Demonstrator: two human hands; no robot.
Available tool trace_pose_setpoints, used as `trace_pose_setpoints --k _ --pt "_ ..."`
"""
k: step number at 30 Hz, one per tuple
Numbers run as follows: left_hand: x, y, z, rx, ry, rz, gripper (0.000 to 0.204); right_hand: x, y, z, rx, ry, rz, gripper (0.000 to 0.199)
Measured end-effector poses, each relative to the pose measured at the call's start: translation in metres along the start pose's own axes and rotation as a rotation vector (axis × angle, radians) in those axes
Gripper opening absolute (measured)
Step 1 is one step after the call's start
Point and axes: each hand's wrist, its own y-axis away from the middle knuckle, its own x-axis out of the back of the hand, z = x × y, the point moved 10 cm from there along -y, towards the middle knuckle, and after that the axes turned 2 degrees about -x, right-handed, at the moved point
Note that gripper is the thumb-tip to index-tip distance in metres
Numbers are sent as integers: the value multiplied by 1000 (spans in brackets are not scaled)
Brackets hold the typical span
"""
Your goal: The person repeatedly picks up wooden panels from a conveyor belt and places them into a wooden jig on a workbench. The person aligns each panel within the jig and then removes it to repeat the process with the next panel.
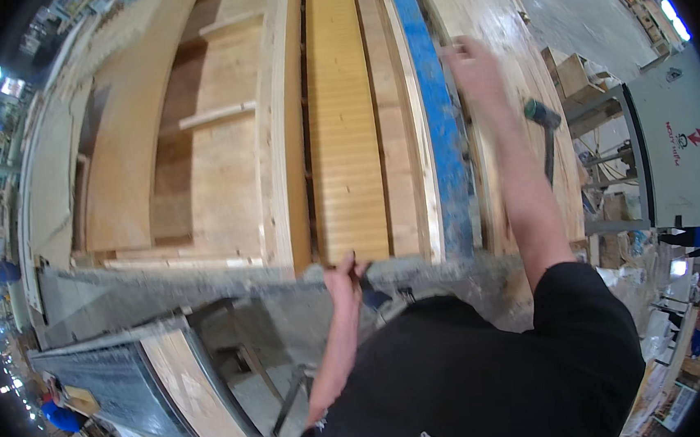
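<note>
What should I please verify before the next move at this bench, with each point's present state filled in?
1. Left hand at the near end of the yellow ribbed strip: ok.
2. Yellow ribbed strip lying between the pale wooden beam and the blue beam: ok.
3. Far end of the strip in sight: not ok, it runs past the top of the picture.
4. Right hand free of the blue beam: cannot tell; it is blurred near that beam's right edge.
5. Hammer off the strip: ok, it lies to the right, beyond the blue beam.
</note>
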Motion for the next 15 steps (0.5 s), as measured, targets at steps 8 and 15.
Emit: trace_pose_setpoints --k 8,15 --pt "12 -10 -6 -48 -27 -28 33 236 206 342 -564 868 -181 69" --pt "7 -5 -4 -65 -34 -14 29 221 290 349 -660 567 6 66"
